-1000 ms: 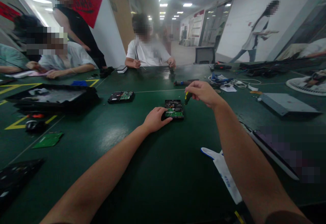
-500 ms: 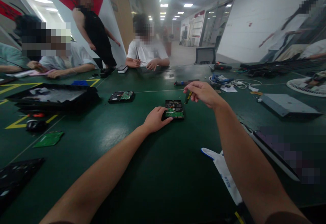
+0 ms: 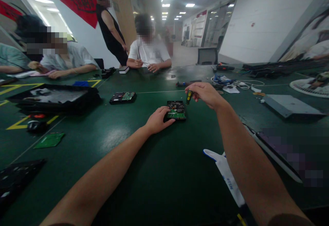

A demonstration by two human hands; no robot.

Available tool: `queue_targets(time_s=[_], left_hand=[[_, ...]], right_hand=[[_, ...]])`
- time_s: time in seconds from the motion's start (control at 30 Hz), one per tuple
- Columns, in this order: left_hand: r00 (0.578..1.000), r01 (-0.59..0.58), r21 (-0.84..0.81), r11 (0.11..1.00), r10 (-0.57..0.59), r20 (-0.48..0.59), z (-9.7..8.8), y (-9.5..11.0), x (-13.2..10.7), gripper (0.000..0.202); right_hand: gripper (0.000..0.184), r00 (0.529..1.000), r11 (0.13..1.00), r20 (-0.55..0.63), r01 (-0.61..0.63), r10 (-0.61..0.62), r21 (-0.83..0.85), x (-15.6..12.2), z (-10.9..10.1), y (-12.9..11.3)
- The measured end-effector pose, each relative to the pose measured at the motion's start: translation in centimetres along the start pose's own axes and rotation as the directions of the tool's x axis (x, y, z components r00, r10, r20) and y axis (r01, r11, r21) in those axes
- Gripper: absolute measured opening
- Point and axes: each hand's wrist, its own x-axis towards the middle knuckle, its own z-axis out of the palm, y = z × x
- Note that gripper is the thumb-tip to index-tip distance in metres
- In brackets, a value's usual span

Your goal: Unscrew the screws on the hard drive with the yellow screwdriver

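On the green table in front of me lies a hard drive [image 3: 177, 106], its dark side and green circuit board facing up. My left hand [image 3: 156, 120] grips its left edge, thumb along the near side and fingers over the top. Just right of the drive, my right hand [image 3: 204, 94] pinches the top of a small screwdriver [image 3: 189, 97] with a yellow and black handle. The screwdriver points downward beside the drive's far right corner; its tip is too small to make out.
A second hard drive [image 3: 122, 97] lies left, with stacked black trays [image 3: 53, 99] and a green board [image 3: 49, 140] beyond. Rightward are a white glove [image 3: 228, 174], a grey metal box [image 3: 293, 106], cables [image 3: 243, 83] and a power tool [image 3: 189, 83]. A co-worker [image 3: 150, 52] sits opposite.
The screwdriver's handle has turned in my right hand, showing more yellow. My left hand and the hard drive stay put. Behind the table a standing person has moved right; another at far right has moved off.
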Motion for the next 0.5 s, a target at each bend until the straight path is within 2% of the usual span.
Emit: queue_targets(time_s=[0.17, 0.33, 0.4, 0.5], left_hand=[[1.0, -0.006, 0.007, 1.0, 0.006, -0.001, 0.0, -0.02, -0.01, 0.046], [1.0, -0.015, 0.017, 1.0, 0.015, 0.002, -0.04, -0.15, -0.04, 0.044], [1.0, -0.012, 0.018, 1.0, 0.012, -0.001, 0.03, -0.23, -0.03, 0.044], [1.0, -0.018, 0.016, 1.0, 0.018, -0.007, 0.13, -0.25, 0.02, 0.044]], right_hand=[[0.018, 1.0, 0.999, 0.0, 0.016, -0.017, -0.046, -0.01, -0.11, 0.14], [0.019, 0.999, 0.998, -0.041, -0.037, 0.035, -0.051, -0.16, 0.07, 0.03], [0.017, 1.0, 0.999, -0.009, -0.029, 0.029, -0.017, -0.25, 0.15, -0.12], [0.025, 0.999, 1.0, 0.053, -0.015, 0.014, 0.022, -0.28, 0.14, -0.16]])
